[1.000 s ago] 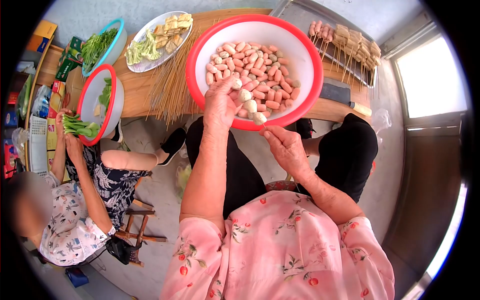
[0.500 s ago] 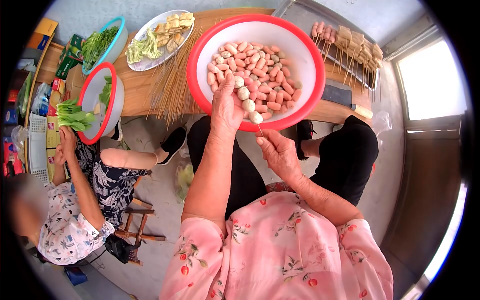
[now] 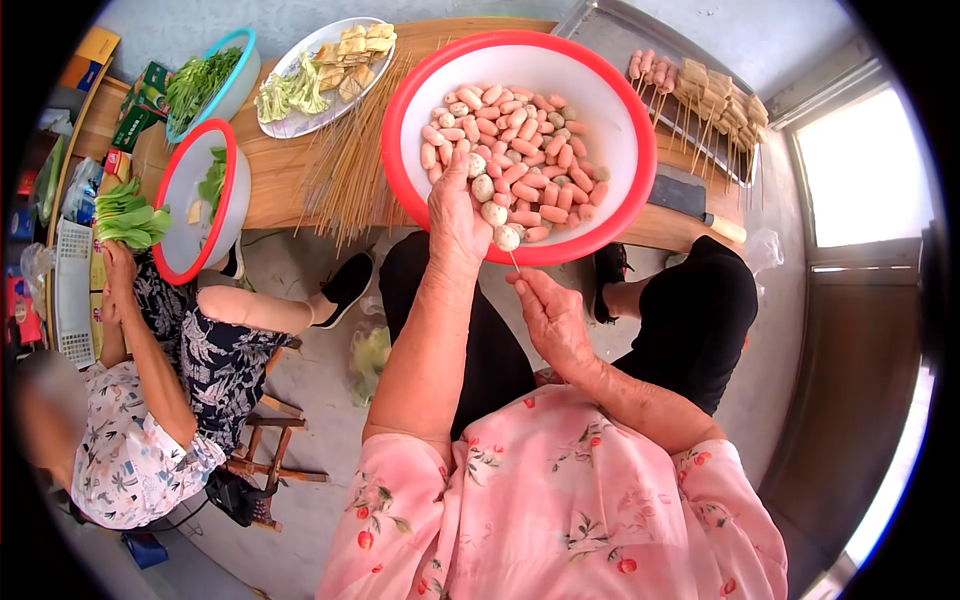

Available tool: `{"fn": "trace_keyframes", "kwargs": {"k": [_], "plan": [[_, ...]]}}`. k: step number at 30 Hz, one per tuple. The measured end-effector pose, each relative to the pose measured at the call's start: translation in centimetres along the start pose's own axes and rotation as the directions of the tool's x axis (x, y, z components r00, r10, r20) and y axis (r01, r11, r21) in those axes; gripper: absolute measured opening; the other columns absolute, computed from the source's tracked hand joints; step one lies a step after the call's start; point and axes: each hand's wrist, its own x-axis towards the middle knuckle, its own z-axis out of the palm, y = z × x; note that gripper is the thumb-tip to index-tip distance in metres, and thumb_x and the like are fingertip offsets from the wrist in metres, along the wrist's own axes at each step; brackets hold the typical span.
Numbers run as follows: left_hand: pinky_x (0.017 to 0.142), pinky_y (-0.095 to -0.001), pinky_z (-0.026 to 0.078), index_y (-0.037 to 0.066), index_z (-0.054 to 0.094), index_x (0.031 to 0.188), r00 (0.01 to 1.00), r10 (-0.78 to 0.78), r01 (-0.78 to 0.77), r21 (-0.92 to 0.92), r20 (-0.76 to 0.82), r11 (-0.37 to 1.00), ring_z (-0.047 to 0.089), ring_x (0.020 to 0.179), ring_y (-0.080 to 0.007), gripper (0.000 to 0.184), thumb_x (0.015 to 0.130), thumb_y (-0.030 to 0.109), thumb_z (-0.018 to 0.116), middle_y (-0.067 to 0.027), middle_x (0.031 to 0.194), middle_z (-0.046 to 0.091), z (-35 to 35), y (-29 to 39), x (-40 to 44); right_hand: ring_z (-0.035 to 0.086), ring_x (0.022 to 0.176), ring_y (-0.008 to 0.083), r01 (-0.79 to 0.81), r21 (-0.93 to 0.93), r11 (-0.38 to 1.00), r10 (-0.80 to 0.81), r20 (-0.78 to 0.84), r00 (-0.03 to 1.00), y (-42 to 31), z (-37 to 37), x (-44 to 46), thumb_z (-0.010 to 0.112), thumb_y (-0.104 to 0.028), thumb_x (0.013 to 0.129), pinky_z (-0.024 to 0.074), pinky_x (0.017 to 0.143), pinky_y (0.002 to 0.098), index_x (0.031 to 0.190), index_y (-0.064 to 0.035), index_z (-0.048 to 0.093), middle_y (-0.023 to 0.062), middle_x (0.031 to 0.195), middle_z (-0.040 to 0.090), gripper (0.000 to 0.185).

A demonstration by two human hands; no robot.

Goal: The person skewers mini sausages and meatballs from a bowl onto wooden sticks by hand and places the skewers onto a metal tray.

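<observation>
Several pale speckled meatballs (image 3: 494, 214) sit in a row on a thin bamboo skewer (image 3: 514, 260). My left hand (image 3: 460, 225) is closed around the upper part of this skewered row, over the near side of a large white basin (image 3: 520, 37) with a red rim. Below the lowest ball, my right hand (image 3: 552, 318) pinches the bare end of the stick. Small pink sausages (image 3: 520, 150) and more speckled balls lie loose in the basin. The skewer's tip is hidden behind my left hand.
Loose bamboo sticks (image 3: 350, 150) lie left of the basin. To its right are a cleaver (image 3: 680, 194) and a metal tray (image 3: 620, 40) with filled skewers. At left, a co-worker's hands (image 3: 118, 270) hold leafy greens (image 3: 130, 214) beside a red-rimmed bowl (image 3: 236, 200).
My right hand has shifted slightly down, and more bare stick shows below the lowest ball. The co-worker's greens have moved left and a little down, away from the red-rimmed bowl.
</observation>
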Motion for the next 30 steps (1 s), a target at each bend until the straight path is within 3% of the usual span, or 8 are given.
{"fn": "trace_keyframes", "kwargs": {"k": [11, 15, 19, 23, 25, 26, 29, 30], "plan": [[0.051, -0.0242, 0.044, 0.001, 0.05, 0.102, 1.0, -0.022, 0.022, -0.03, -0.019, 0.999, 0.05, 0.061, -0.015, 0.037, 0.097, 0.036, 0.043, -0.0067, 0.077, 0.051, 1.0, 0.0, -0.6, 0.059, 0.073, 0.0396, 0.016, -0.008, 1.0, -0.016, -0.014, 1.0, 0.1, 0.4, 1.1, 0.057, -0.01, 0.088, 0.048, 0.062, 0.0369, 0.099, -0.0009, 0.06, 0.0216, 0.079, 0.06, 0.014], [0.05, -0.0269, 0.044, 0.003, 0.049, 0.101, 0.995, -0.066, 0.08, -0.216, 0.071, 0.973, 0.051, 0.06, -0.0155, 0.032, 0.096, 0.035, 0.046, -0.0069, 0.076, 0.053, 0.9, 0.9, -0.7, 0.059, 0.078, 0.0408, -0.004, 0.002, 1.0, 0.004, 0.043, 0.999, 0.0, -1.0, 0.1, 0.058, -0.012, 0.088, 0.049, 0.064, 0.0383, 0.102, -0.0018, 0.059, 0.0212, 0.082, 0.062, 0.017], [0.056, -0.0263, 0.05, 0.002, 0.051, 0.109, 0.985, 0.115, -0.119, -0.028, -0.129, 0.992, 0.055, 0.068, -0.0147, 0.04, 0.096, 0.038, 0.045, -0.0058, 0.083, 0.055, -0.6, 1.0, 0.4, 0.057, 0.05, 0.0224, 0.217, -0.112, 0.97, -0.211, 0.056, 0.976, 1.3, -2.9, -1.6, 0.056, -0.011, 0.09, 0.0461, 0.049, 0.0314, 0.102, -0.0006, 0.059, 0.0142, 0.066, 0.059, 0.017], [0.059, -0.0296, 0.052, 0.002, 0.051, 0.107, 0.993, 0.084, -0.083, 0.009, -0.084, 0.996, 0.056, 0.071, -0.0168, 0.039, 0.095, 0.039, 0.047, -0.007, 0.084, 0.056, -0.2, 0.9, 0.5, 0.06, 0.072, 0.0389, 0.081, -0.135, 0.988, -0.062, 0.144, 0.988, -0.5, -5.4, -2.0, 0.053, -0.012, 0.088, 0.0486, 0.061, 0.0442, 0.1, -0.0025, 0.057, 0.02, 0.078, 0.061, 0.015], [0.065, -0.0274, 0.052, 0.002, 0.053, 0.112, 0.997, 0.042, -0.04, 0.02, -0.059, 0.999, 0.058, 0.076, -0.0154, 0.041, 0.097, 0.038, 0.042, -0.0065, 0.091, 0.059, 1.8, 0.9, 0.1, 0.06, 0.07, 0.0383, 0.056, -0.124, 0.991, -0.036, 0.158, 0.987, -1.5, -6.1, -1.8, 0.053, -0.013, 0.089, 0.0479, 0.059, 0.0446, 0.1, -0.0016, 0.056, 0.0197, 0.073, 0.061, 0.016], [0.073, -0.0309, 0.051, 0.002, 0.051, 0.119, 0.994, 0.016, -0.024, 0.07, 0.104, 0.997, 0.058, 0.086, -0.0166, 0.046, 0.096, 0.041, 0.043, -0.0067, 0.103, 0.06, -0.2, 0.8, 1.3, 0.059, 0.062, 0.0364, 0.064, -0.11, 0.992, -0.046, 0.153, 0.987, -1.7, -6.3, -1.7, 0.052, -0.011, 0.089, 0.0476, 0.056, 0.0414, 0.098, -0.0008, 0.057, 0.0183, 0.068, 0.059, 0.014], [0.08, -0.034, 0.049, 0.002, 0.049, 0.122, 1.0, -0.016, 0.016, 0.225, 0.001, 0.974, 0.057, 0.092, -0.0184, 0.051, 0.094, 0.044, 0.045, -0.0075, 0.109, 0.059, 3.7, 1.5, 1.3, 0.056, 0.055, 0.0324, 0.12, 0.017, 0.993, -0.12, 0.056, 0.991, -2.5, -7.5, -0.6, 0.052, -0.009, 0.09, 0.0465, 0.054, 0.0368, 0.096, -0.0003, 0.059, 0.0172, 0.065, 0.056, 0.013], [0.084, -0.036, 0.047, 0.002, 0.048, 0.122, 0.999, 0.006, -0.016, 0.265, 0.038, 0.964, 0.057, 0.094, -0.0201, 0.053, 0.092, 0.045, 0.048, -0.0095, 0.109, 0.059, 4.1, 1.6, 1.8, 0.05, 0.05, 0.0209, 0.157, 0.037, 0.987, -0.157, 0.004, 0.988, -2.9, -8.1, 0.1, 0.053, -0.009, 0.091, 0.0436, 0.051, 0.0306, 0.096, -0.0001, 0.06, 0.0112, 0.061, 0.054, 0.013]]}}
